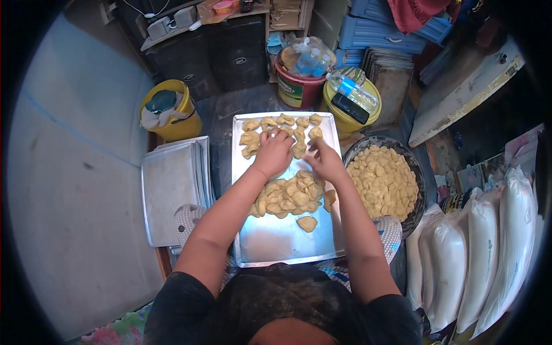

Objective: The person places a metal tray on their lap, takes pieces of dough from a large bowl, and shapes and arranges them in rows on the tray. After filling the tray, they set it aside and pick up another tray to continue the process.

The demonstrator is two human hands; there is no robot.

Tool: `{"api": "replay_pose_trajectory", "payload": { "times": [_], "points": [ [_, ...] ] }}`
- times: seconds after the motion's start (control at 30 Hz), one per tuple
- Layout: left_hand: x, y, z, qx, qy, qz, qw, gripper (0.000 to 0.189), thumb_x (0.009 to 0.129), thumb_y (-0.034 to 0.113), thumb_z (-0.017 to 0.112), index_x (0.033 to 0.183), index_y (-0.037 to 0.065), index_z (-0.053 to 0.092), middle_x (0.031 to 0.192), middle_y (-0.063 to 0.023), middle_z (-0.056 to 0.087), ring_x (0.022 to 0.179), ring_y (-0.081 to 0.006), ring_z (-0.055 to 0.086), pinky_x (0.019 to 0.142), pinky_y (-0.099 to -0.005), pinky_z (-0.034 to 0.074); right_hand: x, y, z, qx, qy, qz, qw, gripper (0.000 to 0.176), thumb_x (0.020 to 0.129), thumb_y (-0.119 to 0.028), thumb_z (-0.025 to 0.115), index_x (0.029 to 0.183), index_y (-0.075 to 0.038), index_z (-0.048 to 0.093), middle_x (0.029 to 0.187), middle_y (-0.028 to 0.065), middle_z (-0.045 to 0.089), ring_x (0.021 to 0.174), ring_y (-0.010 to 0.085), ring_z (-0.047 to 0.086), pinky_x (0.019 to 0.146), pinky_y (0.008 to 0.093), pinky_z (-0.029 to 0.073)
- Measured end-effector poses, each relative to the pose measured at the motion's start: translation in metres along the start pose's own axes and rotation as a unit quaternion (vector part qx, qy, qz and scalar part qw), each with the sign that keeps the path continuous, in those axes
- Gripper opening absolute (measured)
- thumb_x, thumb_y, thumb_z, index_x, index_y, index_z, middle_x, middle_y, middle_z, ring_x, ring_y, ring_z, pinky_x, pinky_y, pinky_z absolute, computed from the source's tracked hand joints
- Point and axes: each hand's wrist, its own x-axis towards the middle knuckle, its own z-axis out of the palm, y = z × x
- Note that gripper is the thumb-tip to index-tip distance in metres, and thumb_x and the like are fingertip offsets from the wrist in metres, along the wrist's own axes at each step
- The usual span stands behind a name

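Several dough pieces [250,138] sit on the metal tray [287,248], beyond 1 dough heap [290,196] — left hand [275,152] palm-down over some, right hand [326,162] curled beside others — any grip hidden.

The person wears a black short-sleeved shirt [282,287], spread across six o'clock, its front dusted with dull, brownish-grey smudges below a rounded neckline. The left sleeve [187,299], toward seven o'clock, and the right sleeve [386,316], toward five, are plain and dark, ending above the elbows. Pale legwear with small, dark, closely spaced dots shows at the left knee [185,221], toward eight o'clock, and the right knee [392,233], toward four; its full cut is hidden. A thin band [260,171] crosses the wrist below the left hand [275,152].
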Motion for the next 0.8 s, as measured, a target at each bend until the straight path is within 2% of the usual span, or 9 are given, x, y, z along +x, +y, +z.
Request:
{"api": "replay_pose_trajectory", "payload": {
  "times": [0.07,0.1,0.23,0.33,0.4,0.47,0.53,0.6,0.8],
  "points": [
    [0.002,0.004,0.000,-0.009,0.024,0.008,1.000,0.030,0.075,0.017,0.064,0.105,0.012,0.064,0.105,-0.0040,0.059,0.113,-0.0243,0.047,0.093,-0.0422,0.030,-0.007,0.005,-0.010,-0.067,-0.264,-0.018,0.962,0.029,0.078,-0.021,0.069,0.098,0.000,0.064,0.091,0.0192,0.066,0.082,0.0302,0.064,0.075,0.0354,0.050],
    [0.005,0.004,0.002,-0.021,-0.009,0.025,0.999,0.033,0.076,0.017,0.064,0.108,0.012,0.064,0.107,-0.0042,0.059,0.113,-0.0242,0.047,0.092,-0.0421,0.030,-0.011,0.001,-0.010,-0.044,-0.290,-0.027,0.956,0.027,0.078,-0.019,0.068,0.096,0.001,0.064,0.086,0.0152,0.067,0.078,0.0237,0.064,0.072,0.0313,0.050],
    [0.020,-0.001,0.011,-0.040,-0.092,0.050,0.994,0.034,0.076,0.016,0.064,0.110,0.014,0.065,0.111,-0.0048,0.058,0.113,-0.0232,0.048,0.092,-0.0415,0.029,-0.007,0.016,-0.021,0.193,-0.213,0.139,0.948,0.021,0.078,-0.011,0.063,0.097,0.000,0.064,0.082,0.0034,0.063,0.074,0.0107,0.058,0.069,0.0257,0.048],
    [0.016,-0.001,0.016,-0.047,-0.071,0.060,0.995,0.032,0.077,0.015,0.063,0.108,0.013,0.066,0.109,-0.0047,0.059,0.111,-0.0238,0.049,0.091,-0.0413,0.030,-0.006,0.031,-0.021,0.303,-0.117,0.147,0.934,0.023,0.077,-0.005,0.060,0.099,-0.001,0.064,0.085,0.0038,0.062,0.074,0.0119,0.058,0.071,0.0257,0.049],
    [0.012,0.003,0.018,-0.052,-0.026,0.063,0.996,0.030,0.077,0.015,0.063,0.106,0.013,0.066,0.107,-0.0048,0.060,0.109,-0.0243,0.050,0.091,-0.0412,0.030,-0.007,0.042,-0.020,0.178,-0.119,0.100,0.972,0.028,0.074,-0.001,0.058,0.101,-0.003,0.064,0.088,0.0061,0.063,0.075,0.0166,0.059,0.073,0.0273,0.049],
    [0.004,0.010,0.016,-0.072,0.048,0.058,0.995,0.026,0.079,0.019,0.062,0.103,0.012,0.067,0.100,-0.0057,0.060,0.105,-0.0260,0.051,0.091,-0.0408,0.031,-0.005,0.060,-0.015,-0.019,-0.146,-0.169,0.975,0.032,0.073,0.002,0.060,0.104,-0.005,0.063,0.091,0.0062,0.060,0.077,0.0154,0.057,0.073,0.0263,0.048],
    [-0.004,0.024,0.003,-0.087,-0.010,0.056,0.995,0.024,0.079,0.021,0.062,0.100,0.011,0.067,0.097,-0.0063,0.060,0.103,-0.0266,0.052,0.091,-0.0409,0.032,-0.003,0.052,-0.018,-0.013,-0.158,-0.172,0.972,0.032,0.069,0.001,0.064,0.101,-0.005,0.064,0.083,0.0058,0.060,0.072,0.0164,0.056,0.071,0.0281,0.047],
    [-0.013,0.036,0.002,-0.100,-0.063,0.055,0.991,0.022,0.080,0.023,0.062,0.098,0.011,0.066,0.095,-0.0070,0.060,0.101,-0.0273,0.052,0.090,-0.0409,0.032,0.002,0.040,-0.026,-0.053,-0.221,0.017,0.974,0.027,0.066,-0.005,0.066,0.094,-0.003,0.065,0.079,0.0086,0.064,0.070,0.0226,0.060,0.068,0.0317,0.049],
    [-0.033,0.053,0.008,-0.120,-0.137,0.006,0.983,0.019,0.080,0.025,0.063,0.091,0.010,0.064,0.091,-0.0057,0.059,0.094,-0.0248,0.054,0.083,-0.0416,0.035,0.008,0.048,-0.025,0.012,-0.072,0.064,0.995,0.021,0.070,-0.007,0.065,0.090,-0.001,0.066,0.075,0.0076,0.065,0.068,0.0153,0.060,0.065,0.0285,0.049]
  ]
}}
